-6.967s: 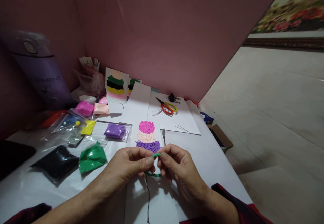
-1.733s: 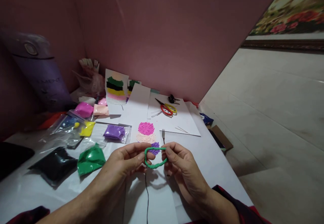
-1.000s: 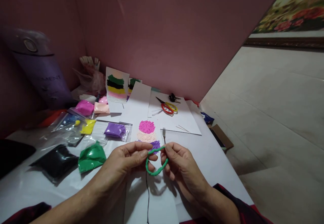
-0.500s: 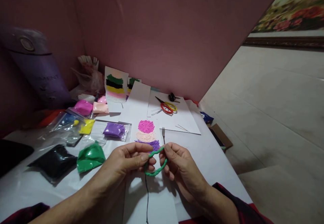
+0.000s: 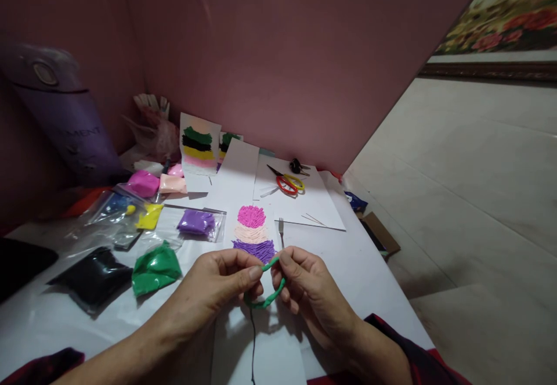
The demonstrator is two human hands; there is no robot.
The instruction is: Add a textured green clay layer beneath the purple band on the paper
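Observation:
Between my two hands a thin green clay strand hangs in a loop above the paper. My left hand pinches one part of it between thumb and fingertips. Close by, my right hand pinches the strand's upper end, and the loop's lower part runs back toward its curled fingers. Just beyond my fingertips lies a white sheet with a pink clay patch, a peach band and a textured purple band. A small fork lies right of these, its handle partly behind my right hand. A dark cord dangles below the loop.
Bags of green clay, black clay, purple clay and yellow clay lie at left. Scissors rest on white paper at the back. A painted card leans near the wall. A purple bottle stands far left.
My left hand has shifted slightly along the strand, and the upper stretch between my fingertips looks shorter. The loop hangs a little lower. More of the purple band shows.

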